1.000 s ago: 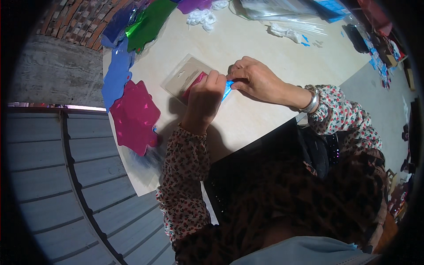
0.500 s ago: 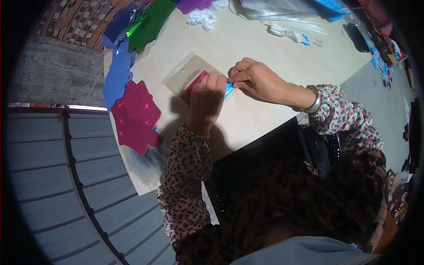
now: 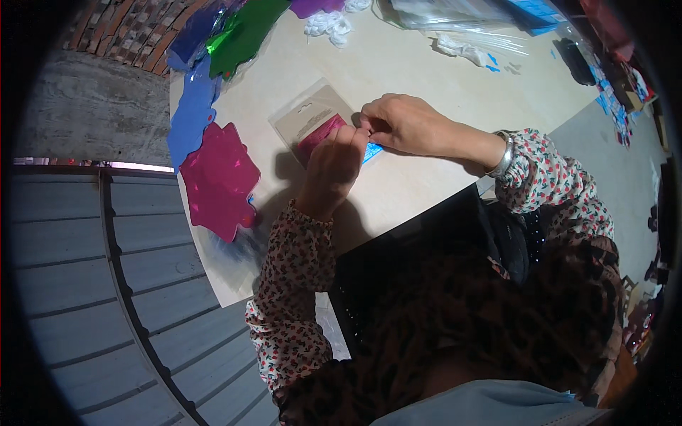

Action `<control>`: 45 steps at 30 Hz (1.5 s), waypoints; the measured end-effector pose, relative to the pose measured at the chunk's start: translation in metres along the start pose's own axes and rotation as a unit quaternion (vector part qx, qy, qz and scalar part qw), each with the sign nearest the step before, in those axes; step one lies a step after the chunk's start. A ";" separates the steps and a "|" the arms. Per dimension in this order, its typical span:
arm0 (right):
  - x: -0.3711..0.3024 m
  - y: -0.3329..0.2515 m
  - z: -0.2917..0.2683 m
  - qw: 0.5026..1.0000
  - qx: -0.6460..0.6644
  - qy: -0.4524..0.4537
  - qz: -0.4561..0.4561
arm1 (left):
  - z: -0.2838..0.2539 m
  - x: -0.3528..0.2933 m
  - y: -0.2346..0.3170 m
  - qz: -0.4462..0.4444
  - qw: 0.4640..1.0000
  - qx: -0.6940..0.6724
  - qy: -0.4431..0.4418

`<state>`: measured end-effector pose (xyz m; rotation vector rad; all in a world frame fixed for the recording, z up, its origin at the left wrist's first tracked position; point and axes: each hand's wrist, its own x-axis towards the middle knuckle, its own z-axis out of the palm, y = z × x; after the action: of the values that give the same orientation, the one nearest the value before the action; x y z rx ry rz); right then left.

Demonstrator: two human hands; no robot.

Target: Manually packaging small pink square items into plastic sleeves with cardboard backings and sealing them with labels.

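A flat clear packet (image 3: 293,122) with a beige-grey backing and a hang hole lies tilted on the table under my hands. Folded magenta foil (image 3: 321,135) shows in it. My left hand (image 3: 332,167) is closed on the packet's near part, fingers bent over it. Just right of those fingers, my right hand (image 3: 408,126) is pinched at the packet's right end; what sits between its fingertips is too small to make out. A bright blue printed end (image 3: 371,150) of the packet shows below the right fingertips.
On the pale table (image 3: 284,206), a magenta foil shape (image 3: 220,181) lies left, with blue foil (image 3: 190,113) and green foil (image 3: 245,35) beyond. White string bundles (image 3: 328,27) and clear plastic sleeves (image 3: 455,20) lie at the back. A black bag (image 3: 419,227) is at the near edge.
My right hand has shifted slightly left, its fingertips now against my left fingers. More of the blue end shows below them. The packet sits slightly further right in view.
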<state>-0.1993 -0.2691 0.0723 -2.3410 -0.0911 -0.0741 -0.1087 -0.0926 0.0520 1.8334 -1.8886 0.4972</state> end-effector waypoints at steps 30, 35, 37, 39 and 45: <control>0.013 -0.005 0.014 0.963 -0.203 0.023 -0.178 | -0.007 -0.008 0.082 -0.241 0.968 0.066 -0.031; 0.006 -0.013 0.015 0.938 -0.275 0.045 -0.205 | -0.002 -0.014 0.079 -0.235 0.971 0.045 -0.011; 0.003 -0.015 0.018 0.940 -0.284 0.050 -0.183 | 0.000 -0.016 0.078 -0.232 0.971 0.049 -0.001; 0.001 -0.018 0.021 0.941 -0.301 0.064 -0.140 | -0.001 -0.017 0.078 -0.234 0.971 0.053 0.006; 0.006 -0.017 0.017 0.948 -0.282 0.035 -0.145 | 0.001 -0.021 0.074 -0.268 0.962 0.059 -0.007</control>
<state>-0.1948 -0.2443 0.0729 -2.8747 -0.4292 -0.3708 -0.1827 -0.0720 0.0441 2.3160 -1.3039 0.4091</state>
